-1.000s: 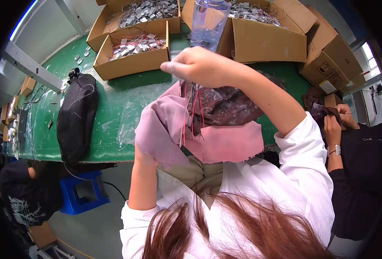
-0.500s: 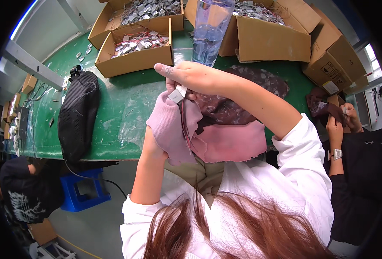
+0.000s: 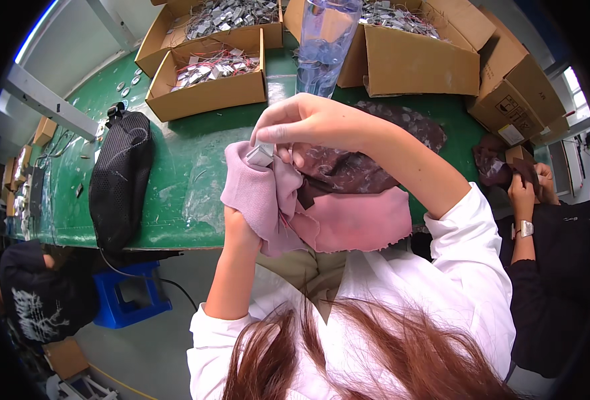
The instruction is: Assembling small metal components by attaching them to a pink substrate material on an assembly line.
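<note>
My left hand (image 3: pixel 240 223) is raised with a pink cloth (image 3: pixel 251 193) draped over it, which hides its fingers; the cloth is bunched in its grip. At the top of the cloth sits a small silver block (image 3: pixel 260 155) with thin wires, partly tucked into the folds. Reaching across from the right, my right hand (image 3: pixel 295 123) bends over the block, its thumb and fingers closed about it. A second, flat piece of pink cloth (image 3: pixel 361 220) lies at the table's front edge. Behind it is a crumpled dark brown, stained cloth (image 3: pixel 355 167), partly hidden by my right forearm.
Cardboard boxes (image 3: pixel 205 97) of wired silver blocks stand at the back of the green table (image 3: pixel 181 180). A clear bluish bottle (image 3: pixel 321 60) is between them. A black mesh bag (image 3: pixel 121 177) lies left. Another person's hands (image 3: pixel 535 183) hold dark cloth at right. A blue stool (image 3: pixel 131 297) stands below.
The block has shifted slightly left and down, deeper into the cloth, and its wires are now mostly hidden. My right thumb, stretched out before, has bent down onto the block.
</note>
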A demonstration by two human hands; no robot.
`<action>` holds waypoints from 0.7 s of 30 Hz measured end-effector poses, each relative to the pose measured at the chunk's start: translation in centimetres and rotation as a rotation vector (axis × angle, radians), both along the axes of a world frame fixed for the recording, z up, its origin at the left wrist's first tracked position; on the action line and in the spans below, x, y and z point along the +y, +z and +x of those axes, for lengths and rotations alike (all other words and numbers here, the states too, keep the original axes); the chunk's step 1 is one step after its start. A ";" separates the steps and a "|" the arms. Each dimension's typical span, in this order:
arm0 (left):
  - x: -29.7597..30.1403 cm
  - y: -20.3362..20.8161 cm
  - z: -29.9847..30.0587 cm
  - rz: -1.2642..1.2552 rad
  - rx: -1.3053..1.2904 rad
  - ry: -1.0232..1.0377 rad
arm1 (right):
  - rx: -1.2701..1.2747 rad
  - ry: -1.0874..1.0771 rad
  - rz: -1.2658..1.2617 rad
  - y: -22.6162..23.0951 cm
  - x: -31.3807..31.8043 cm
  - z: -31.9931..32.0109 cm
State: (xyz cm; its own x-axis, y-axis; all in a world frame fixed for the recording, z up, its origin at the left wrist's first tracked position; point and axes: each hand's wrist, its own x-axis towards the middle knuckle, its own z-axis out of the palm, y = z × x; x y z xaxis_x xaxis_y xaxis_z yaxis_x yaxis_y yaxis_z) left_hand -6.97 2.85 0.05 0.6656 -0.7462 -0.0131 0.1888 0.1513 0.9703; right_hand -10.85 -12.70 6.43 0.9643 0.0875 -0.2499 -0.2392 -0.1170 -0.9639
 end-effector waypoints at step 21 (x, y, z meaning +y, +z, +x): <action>1.0 0.3 -0.9 -0.176 0.112 0.044 | -0.287 -0.172 0.120 -1.3 1.4 -0.7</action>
State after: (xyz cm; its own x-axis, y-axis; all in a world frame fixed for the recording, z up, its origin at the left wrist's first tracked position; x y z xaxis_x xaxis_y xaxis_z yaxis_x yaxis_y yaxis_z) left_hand -7.89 3.86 0.35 0.6995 -0.7136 0.0389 0.2834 0.3270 0.9015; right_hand -11.58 -11.28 5.10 0.9970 -0.0696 0.0352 0.0367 0.0200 -0.9991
